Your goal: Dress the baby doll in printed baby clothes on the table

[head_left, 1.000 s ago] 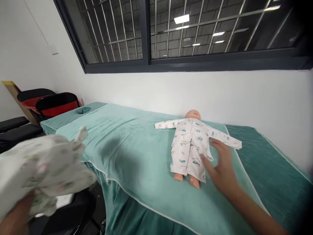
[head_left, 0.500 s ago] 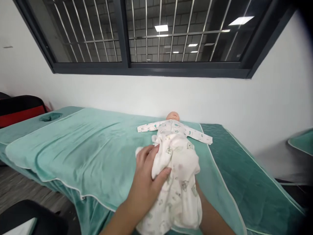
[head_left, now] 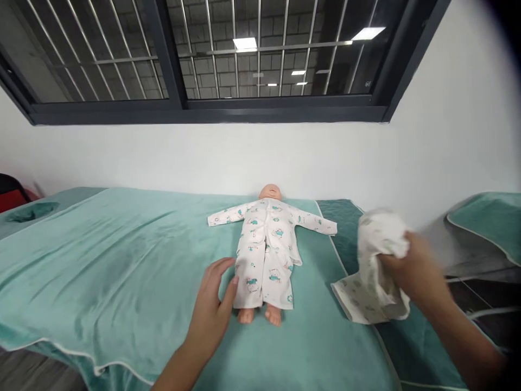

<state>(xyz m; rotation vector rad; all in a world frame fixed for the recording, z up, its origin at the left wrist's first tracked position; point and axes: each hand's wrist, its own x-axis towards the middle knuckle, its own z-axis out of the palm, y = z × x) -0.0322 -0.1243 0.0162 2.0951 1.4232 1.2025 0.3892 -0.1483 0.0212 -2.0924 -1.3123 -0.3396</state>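
Observation:
On the bed's green cover lies a baby doll [head_left: 271, 192] on its back, arms spread and bare feet toward me. It wears a white printed long-sleeved top [head_left: 272, 221] and matching trousers [head_left: 257, 274]. My left hand [head_left: 214, 304] hovers beside the trouser leg, fingers apart and holding nothing. Off to the right, my right hand [head_left: 411, 266] grips a bunched white printed garment [head_left: 378, 266], its lower end hanging over the bed. The right hand is blurred by motion, and the garment's exact kind cannot be made out.
A light green cover [head_left: 134, 271] with white piping drapes over the bed, with a darker green sheet [head_left: 345, 214] at the right. Behind stands a white wall [head_left: 183, 157] under a barred window [head_left: 260, 111]. Another green-covered surface [head_left: 488, 222] shows at far right.
My right hand has carried the bunched garment from in front of the doll to the right. My left hand has let go of it. The doll's trousers and feet now show.

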